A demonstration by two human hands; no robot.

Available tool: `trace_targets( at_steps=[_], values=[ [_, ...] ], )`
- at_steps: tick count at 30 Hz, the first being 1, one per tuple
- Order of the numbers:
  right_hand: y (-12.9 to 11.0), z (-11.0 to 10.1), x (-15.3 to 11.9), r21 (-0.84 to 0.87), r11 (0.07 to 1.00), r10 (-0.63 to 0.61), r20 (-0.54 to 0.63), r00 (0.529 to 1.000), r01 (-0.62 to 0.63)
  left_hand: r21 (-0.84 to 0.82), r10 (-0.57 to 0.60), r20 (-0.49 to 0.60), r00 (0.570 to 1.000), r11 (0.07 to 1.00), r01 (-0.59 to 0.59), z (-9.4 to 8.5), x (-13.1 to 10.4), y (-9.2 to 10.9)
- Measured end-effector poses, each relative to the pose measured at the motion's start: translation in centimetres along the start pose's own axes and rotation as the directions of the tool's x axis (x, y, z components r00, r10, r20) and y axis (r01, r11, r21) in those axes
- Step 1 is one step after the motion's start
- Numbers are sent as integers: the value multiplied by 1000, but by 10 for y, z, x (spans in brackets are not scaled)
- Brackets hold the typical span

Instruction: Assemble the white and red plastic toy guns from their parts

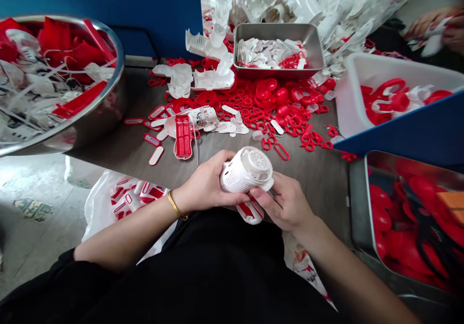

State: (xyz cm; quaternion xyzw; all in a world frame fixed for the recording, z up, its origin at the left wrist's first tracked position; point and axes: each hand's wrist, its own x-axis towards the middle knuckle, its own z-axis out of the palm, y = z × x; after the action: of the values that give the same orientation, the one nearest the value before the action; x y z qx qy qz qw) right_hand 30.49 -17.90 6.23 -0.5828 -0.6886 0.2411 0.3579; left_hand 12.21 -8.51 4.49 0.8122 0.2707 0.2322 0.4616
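Note:
Between my two hands is a white plastic hair-dryer-shaped body (239, 176) with vent slots, a round perforated end tilted up at me, and a red-panelled handle pointing down. My left hand (212, 179) wraps round the barrel from the left, thumb along its lower side. My right hand (288, 198) grips it on the right near the rim and handle, thumb pressed against the white plastic. Just beyond, on the table, lies a similar half-open white body with a red handle insert (183, 138); wires show inside its barrel.
A metal bowl (121, 67) of assembled parts stands left. Red rings (253, 113) and white shell halves (213, 80) cover the table's back. A steel tray (279, 73), a white bin (342, 101) and a tray with scissors (433, 237) surround it. Another person's hands (431, 22) work far right.

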Motion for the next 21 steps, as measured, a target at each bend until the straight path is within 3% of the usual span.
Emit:
trace_targets(
  at_steps=[3, 8, 12, 15, 18, 19, 21],
  values=[
    [-1, -7, -3, 64, 996, 54, 31, 998, -56, -148, 43, 25, 999, 988, -38, -1, 6, -1],
    [1, -13, -38, 152, 954, 223, 224, 949, -260, -289, 3, -217, 976, 955, -67, 7, 4, -5],
    [0, -10, -57, 159, 932, 298, 176, 938, -326, -422, -79, -357, 931, 902, -85, 17, 1, -6],
    [1, -7, -58, 171, 928, 304, 169, 937, -332, -453, -210, -309, 928, 890, 50, 22, 2, -6],
    [9, -6, -58, 296, 830, 406, 260, 876, -472, -285, -316, -244, 917, 927, 243, 29, 3, -8],
    [13, -6, -59, 356, 778, 436, 287, 853, -518, -171, -274, -289, 917, 958, 232, 31, 4, -8],
    [19, -7, -61, 448, 679, 486, 320, 813, -582, 111, -49, -374, 926, 989, 97, 35, 5, -6]
  ],
)
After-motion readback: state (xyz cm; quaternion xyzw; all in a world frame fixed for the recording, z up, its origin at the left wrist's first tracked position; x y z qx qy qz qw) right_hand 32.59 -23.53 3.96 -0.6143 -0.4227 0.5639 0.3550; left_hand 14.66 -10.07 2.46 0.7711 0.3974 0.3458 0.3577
